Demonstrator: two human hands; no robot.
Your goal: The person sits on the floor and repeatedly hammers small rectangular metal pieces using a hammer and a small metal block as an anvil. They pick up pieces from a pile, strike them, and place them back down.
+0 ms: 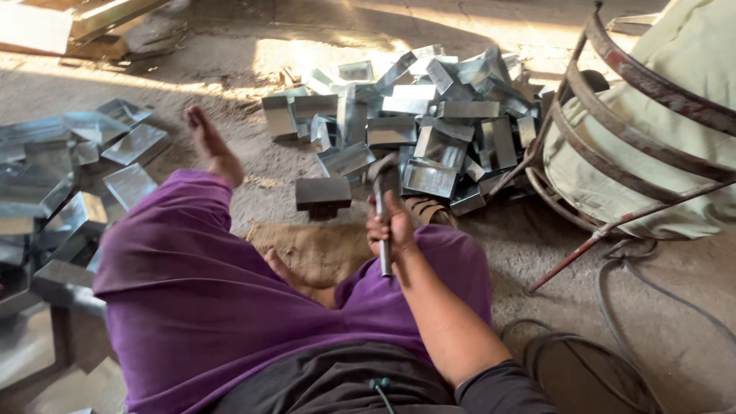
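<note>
Seated on the floor point(253, 165), legs in purple trousers point(199, 291) spread to either side. Right hand point(389, 226) raised in front; its fingers point(378, 228) are wrapped tight round the shaft of a hammer point(381, 201), head uppermost, handle end showing below the fist. Left hand not in view.

Just beyond the fingers and a little to their left sits a dark metal block point(323, 195) on the floor, apart from the hammer head. Past it, further out from the fingers, lies a loose pile of folded sheet-metal boxes point(429, 123), shiny, tumbled at all angles. Well off to the left of the fingers, a second heap of flat metal pieces point(61, 176). To the right, a rusty round frame point(629, 138) holding a pale sack, tilted. Cables point(613, 307) on the ground near the right elbow. A brown sackcloth mat point(314, 249) lies below the fingers, between the legs.

Judgement: the grip looks mid-shaft, which gives control over force. To strike well, the head should come down flat on the block, wrist firm, with the bare foot point(213, 149) kept out of the swing.
</note>
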